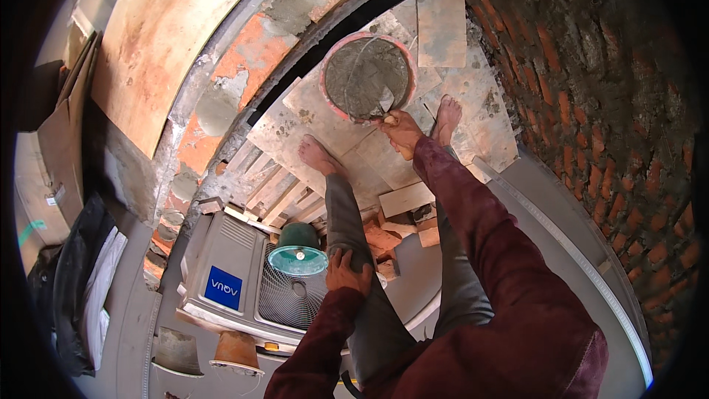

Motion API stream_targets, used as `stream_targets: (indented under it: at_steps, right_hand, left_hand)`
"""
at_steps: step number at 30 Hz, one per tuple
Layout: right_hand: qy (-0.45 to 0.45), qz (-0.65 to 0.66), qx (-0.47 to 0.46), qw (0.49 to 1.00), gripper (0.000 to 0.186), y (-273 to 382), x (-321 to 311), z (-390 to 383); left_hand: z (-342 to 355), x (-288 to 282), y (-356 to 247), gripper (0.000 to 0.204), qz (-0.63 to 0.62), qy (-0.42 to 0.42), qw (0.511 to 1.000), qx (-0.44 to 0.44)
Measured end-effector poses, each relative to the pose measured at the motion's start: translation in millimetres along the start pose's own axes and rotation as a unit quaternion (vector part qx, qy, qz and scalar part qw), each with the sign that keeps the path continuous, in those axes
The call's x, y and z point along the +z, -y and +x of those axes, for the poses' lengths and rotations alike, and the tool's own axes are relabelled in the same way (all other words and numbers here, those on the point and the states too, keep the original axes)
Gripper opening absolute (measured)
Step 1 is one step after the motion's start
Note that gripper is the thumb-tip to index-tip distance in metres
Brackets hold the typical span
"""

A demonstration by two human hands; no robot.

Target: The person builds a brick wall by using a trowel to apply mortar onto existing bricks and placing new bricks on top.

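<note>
My right hand [399, 133] is closed round the handle of a trowel [386, 98]. Its pointed blade reaches over the near rim of a round, reddish bucket [323, 89] and touches or hovers just above the wet grey mortar [358, 70] inside; I cannot tell which. The bucket stands on boards beyond my bare feet. On my left knee lies my left hand [348, 273], palm down, fingers spread and holding nothing. Beside that hand is a small green bucket [298, 251], resting on a grey fan unit [240, 266].
Rough, mortar-smeared brickwork [591, 148] rises on the right. A mortar-spotted brick ledge [255, 44] curves along the left, with a large wooden board [177, 22] beyond it. Loose bricks [384, 240] and wooden slats [269, 188] lie below the boards [369, 151] under my feet.
</note>
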State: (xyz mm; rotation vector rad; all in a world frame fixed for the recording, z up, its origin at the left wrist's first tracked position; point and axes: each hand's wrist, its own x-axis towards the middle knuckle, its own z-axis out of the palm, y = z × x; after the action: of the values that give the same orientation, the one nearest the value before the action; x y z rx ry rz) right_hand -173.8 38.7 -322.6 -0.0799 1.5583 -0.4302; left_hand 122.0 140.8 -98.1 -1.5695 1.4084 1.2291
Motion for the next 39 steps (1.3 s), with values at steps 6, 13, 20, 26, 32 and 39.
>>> stream_targets:
  at_steps: [6, 13, 20, 26, 32, 39]
  right_hand:
    - [-0.023, -0.018, -0.054, 0.998, 0.029, -39.6, -20.6, -27.4]
    - [-0.119, -0.116, -0.188, 0.968, 0.031, -52.2, -31.8, -107.9]
    - [0.008, 0.121, -0.141, 0.982, 0.015, 113.1, -9.1, -220.0]
    - [0.201, 0.452, -0.178, 0.85, 0.021, 222.7, -1.7, -166.6]
    - [0.292, 0.523, -0.166, 0.783, 0.03, 250.6, -21.6, -77.1]
    - [-0.193, -0.202, -0.284, 0.917, 0.038, 225.0, -40.2, -125.0]
  left_hand:
    - [-1.6, -7.4, -4.0, 0.068, 0.007, -0.008, 1.0, 0.019]
    - [-0.7, -20.6, -2.9, 0.066, 0.024, -0.027, 0.999, 0.027]
    - [6.4, -26.2, -4.9, 0.062, 0.033, -0.049, 0.998, 0.024]
    - [8.6, -37.1, 0.4, 0.063, 0.017, -0.052, 0.998, 0.028]
    - [8.7, -43.5, -0.6, 0.061, 0.017, -0.031, 0.999, 0.021]
    - [11.8, -52.8, -6.8, 0.06, 0.01, -0.038, 0.999, 0.023]
